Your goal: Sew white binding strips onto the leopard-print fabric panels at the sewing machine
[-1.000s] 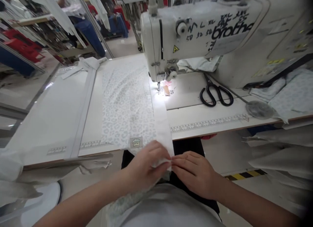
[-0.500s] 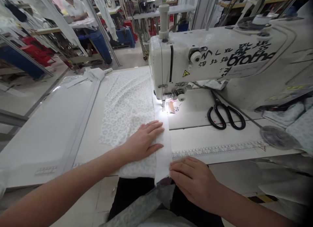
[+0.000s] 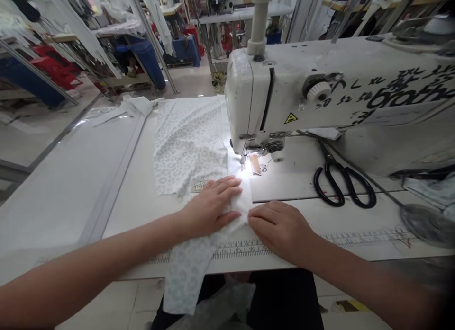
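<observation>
A pale leopard-print fabric (image 3: 190,150) with a plain white band along its right side lies under the needle of a white sewing machine (image 3: 280,98). Flat on it, just in front of the presser foot (image 3: 243,163), rests my left hand (image 3: 215,202), fingers stretched out. My right hand (image 3: 279,226) has its fingers closed on the near right edge of the white band. A small label (image 3: 198,186) shows on the fabric beyond my left wrist. One end of the fabric hangs over the table's front edge.
Black-handled scissors (image 3: 343,178) lie right of the needle, near a thin rod ending in a grey disc (image 3: 428,223). A printed ruler strip (image 3: 245,248) runs along the front edge. Other workstations and a person (image 3: 110,5) are in the background.
The fabric has moved forward under the machine, and a label has come into sight. My right hand has moved forward with the band's edge. The view has shifted closer to the machine.
</observation>
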Demonstrator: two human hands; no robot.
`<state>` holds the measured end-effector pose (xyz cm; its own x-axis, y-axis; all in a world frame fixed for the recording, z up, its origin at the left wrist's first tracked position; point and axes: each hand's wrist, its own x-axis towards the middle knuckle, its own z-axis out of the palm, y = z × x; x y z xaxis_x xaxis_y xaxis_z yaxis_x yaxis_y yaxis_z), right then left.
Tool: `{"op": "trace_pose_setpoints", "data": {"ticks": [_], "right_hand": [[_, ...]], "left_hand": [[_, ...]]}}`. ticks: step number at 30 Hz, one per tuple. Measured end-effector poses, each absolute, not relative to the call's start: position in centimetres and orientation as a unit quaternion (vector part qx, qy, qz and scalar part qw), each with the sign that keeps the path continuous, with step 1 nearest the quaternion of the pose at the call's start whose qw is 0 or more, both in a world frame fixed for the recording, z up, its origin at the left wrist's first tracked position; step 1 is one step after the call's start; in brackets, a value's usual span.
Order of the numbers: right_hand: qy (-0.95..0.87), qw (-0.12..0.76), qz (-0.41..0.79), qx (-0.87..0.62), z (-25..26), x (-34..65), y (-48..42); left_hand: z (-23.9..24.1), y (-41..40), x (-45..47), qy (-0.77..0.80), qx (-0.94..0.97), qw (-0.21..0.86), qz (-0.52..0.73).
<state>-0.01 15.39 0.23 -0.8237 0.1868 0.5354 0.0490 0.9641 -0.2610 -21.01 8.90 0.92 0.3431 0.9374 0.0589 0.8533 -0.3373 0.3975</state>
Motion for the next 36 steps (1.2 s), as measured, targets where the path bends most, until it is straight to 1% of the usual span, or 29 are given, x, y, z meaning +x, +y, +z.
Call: {"op": "trace_pose_setpoints", "data": {"ticks": [11, 17, 23, 30, 36], "right_hand": [[-0.958, 0.278, 0.027, -0.069, -0.2, -2.7, 19.7], [-0.962, 0.262, -0.001, -0.08, -0.9, -4.0, 21.6], [-0.967, 0.242, -0.005, -0.079, -1.0, -4.3, 22.4], [-0.957, 0.283, 0.019, -0.056, -0.5, -3.1, 21.6], [-0.966, 0.244, -0.015, -0.081, -0.3, -3.3, 21.9]], "left_hand": [[0.7, 14.0, -24.3, 0.549, 0.824, 0.107, 0.095], [0.7, 15.9, -25.3, 0.534, 0.831, 0.064, 0.138], [0.6, 13.1, -22.8, 0.502, 0.832, 0.117, 0.203], [0.3, 12.7, -23.5, 0.491, 0.837, 0.124, 0.206], [0.4, 13.6, -24.0, 0.502, 0.837, 0.118, 0.182]]}}
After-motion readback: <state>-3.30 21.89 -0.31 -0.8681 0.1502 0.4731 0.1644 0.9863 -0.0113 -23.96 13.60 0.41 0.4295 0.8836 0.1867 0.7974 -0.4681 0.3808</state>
